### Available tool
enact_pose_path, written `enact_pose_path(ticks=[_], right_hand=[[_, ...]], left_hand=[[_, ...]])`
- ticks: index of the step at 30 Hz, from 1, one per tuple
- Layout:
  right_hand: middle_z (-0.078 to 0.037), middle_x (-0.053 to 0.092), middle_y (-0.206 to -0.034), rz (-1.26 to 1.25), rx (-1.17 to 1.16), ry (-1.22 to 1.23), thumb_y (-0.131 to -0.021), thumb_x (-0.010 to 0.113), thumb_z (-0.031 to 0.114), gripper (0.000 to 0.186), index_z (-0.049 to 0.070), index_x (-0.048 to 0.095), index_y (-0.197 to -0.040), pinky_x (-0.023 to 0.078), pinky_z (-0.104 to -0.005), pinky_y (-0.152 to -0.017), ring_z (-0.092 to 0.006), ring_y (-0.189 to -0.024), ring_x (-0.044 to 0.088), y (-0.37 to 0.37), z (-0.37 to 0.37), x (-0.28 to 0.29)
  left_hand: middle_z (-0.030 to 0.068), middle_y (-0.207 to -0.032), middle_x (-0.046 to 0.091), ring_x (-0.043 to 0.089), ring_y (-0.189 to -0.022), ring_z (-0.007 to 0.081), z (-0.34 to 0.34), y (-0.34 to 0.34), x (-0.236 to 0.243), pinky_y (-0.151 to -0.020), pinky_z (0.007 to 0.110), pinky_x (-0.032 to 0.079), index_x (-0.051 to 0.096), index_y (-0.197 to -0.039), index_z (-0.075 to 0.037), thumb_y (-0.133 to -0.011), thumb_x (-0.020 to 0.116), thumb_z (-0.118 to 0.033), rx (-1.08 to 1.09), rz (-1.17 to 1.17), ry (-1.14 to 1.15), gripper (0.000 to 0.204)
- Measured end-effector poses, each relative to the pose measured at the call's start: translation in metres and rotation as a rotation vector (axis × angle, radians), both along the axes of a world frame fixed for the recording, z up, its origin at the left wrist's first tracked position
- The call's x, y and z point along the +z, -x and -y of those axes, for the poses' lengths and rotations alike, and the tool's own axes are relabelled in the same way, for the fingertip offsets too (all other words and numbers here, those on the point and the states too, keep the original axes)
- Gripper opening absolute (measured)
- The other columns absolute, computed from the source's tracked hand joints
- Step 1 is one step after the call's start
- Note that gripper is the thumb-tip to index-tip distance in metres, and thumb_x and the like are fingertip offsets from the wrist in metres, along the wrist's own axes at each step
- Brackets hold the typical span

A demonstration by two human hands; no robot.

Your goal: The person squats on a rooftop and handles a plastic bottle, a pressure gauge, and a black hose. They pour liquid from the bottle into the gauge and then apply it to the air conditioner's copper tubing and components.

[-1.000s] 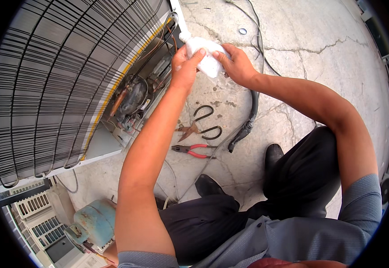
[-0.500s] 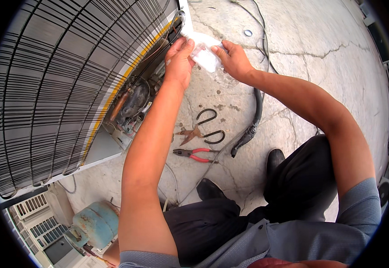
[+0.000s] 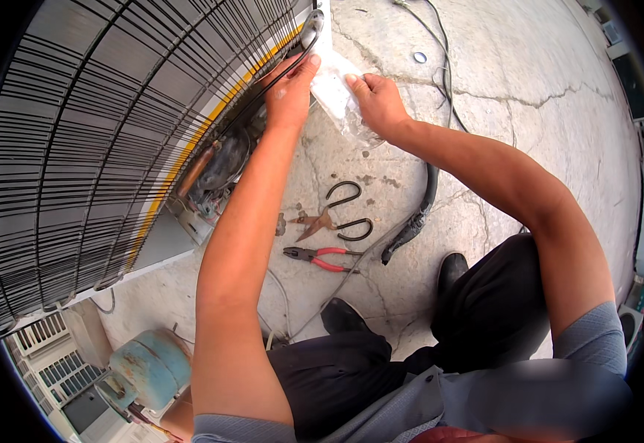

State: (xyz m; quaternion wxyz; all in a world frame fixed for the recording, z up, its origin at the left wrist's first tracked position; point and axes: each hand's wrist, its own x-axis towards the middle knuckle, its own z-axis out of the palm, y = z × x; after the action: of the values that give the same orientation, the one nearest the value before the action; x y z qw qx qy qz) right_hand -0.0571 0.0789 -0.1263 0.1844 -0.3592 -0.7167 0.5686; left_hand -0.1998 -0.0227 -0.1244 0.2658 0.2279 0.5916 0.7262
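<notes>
A clear plastic bag of white material [image 3: 333, 92] hangs between my two hands beside the corner of a refrigerator's back [image 3: 182, 96]. My right hand [image 3: 381, 107] is closed on the bag's right side, thumb on top. My left hand [image 3: 290, 92] is closed at the bag's upper left edge, its fingers partly hidden. A thin black tube [image 3: 281, 74] crosses in front of those fingers and bends up to a whitish, rounded piece [image 3: 312, 28] at the corner. Below lie rusty scissors with black loop handles [image 3: 329, 218] and red-handled pliers [image 3: 318, 257].
A compressor [image 3: 222, 162] sits in the refrigerator's lower opening. A thick black hose [image 3: 414, 221] and a dark cable [image 3: 447, 66] lie on the cracked concrete floor [image 3: 543, 140], near a small ring [image 3: 419, 57]. At lower left stands a rusty light-blue tank [image 3: 152, 369].
My left hand has shifted up and left at the bag's edge, and the black tube now shows in front of its fingers. My right hand still holds the bag, slightly lower.
</notes>
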Motion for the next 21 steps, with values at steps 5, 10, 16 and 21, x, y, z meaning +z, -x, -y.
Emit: enact_pose_path(ticks=[5, 10, 16, 21], right_hand=[[-0.003, 0.057, -0.066, -0.062, -0.031, 0.066, -0.102, 0.060, 0.033, 0.038, -0.002, 0.066, -0.091, 0.044, -0.0340, -0.051, -0.0109, -0.055, 0.050, 0.001, 0.004, -0.005], [-0.001, 0.055, -0.066, -0.111, -0.049, -0.031, -0.102, 0.060, 0.033, 0.038, -0.002, 0.066, -0.089, 0.042, -0.0318, -0.055, -0.0092, -0.060, 0.046, 0.002, 0.003, -0.012], [0.000, 0.053, -0.066, -0.061, -0.008, -0.073, -0.103, 0.060, 0.033, 0.038, -0.002, 0.066, -0.089, 0.041, -0.0311, -0.056, -0.0078, -0.063, 0.044, -0.001, 0.000, -0.006], [0.002, 0.055, -0.071, -0.135, 0.039, -0.085, -0.104, 0.059, 0.032, 0.036, -0.001, 0.066, -0.091, 0.041, -0.0291, -0.059, -0.0069, -0.067, 0.045, -0.012, -0.012, -0.020]], left_hand=[[0.0063, -0.113, 0.068, 0.060, -0.106, 0.0139, -0.014, 0.003, -0.007, -0.094, 0.028, 0.047, 0.066, -0.120, 0.003, -0.092, 0.075, -0.015, 0.238, -0.200, -0.086, 0.035], [0.0051, -0.114, 0.068, 0.059, -0.107, 0.0131, -0.035, 0.029, -0.021, -0.098, 0.027, 0.043, 0.066, -0.120, 0.001, -0.097, 0.069, -0.021, 0.080, -0.325, -0.115, 0.032], [0.0074, -0.123, 0.068, 0.059, -0.113, 0.0181, -0.046, 0.044, -0.027, -0.102, 0.031, 0.043, 0.066, -0.125, 0.000, -0.102, 0.062, -0.032, 0.103, -0.468, -0.083, 0.040], [0.0077, -0.126, 0.067, 0.059, -0.116, 0.0197, -0.047, 0.054, -0.034, -0.104, 0.033, 0.043, 0.063, -0.131, -0.002, -0.103, 0.059, -0.036, 0.034, -0.506, -0.022, 0.044]])
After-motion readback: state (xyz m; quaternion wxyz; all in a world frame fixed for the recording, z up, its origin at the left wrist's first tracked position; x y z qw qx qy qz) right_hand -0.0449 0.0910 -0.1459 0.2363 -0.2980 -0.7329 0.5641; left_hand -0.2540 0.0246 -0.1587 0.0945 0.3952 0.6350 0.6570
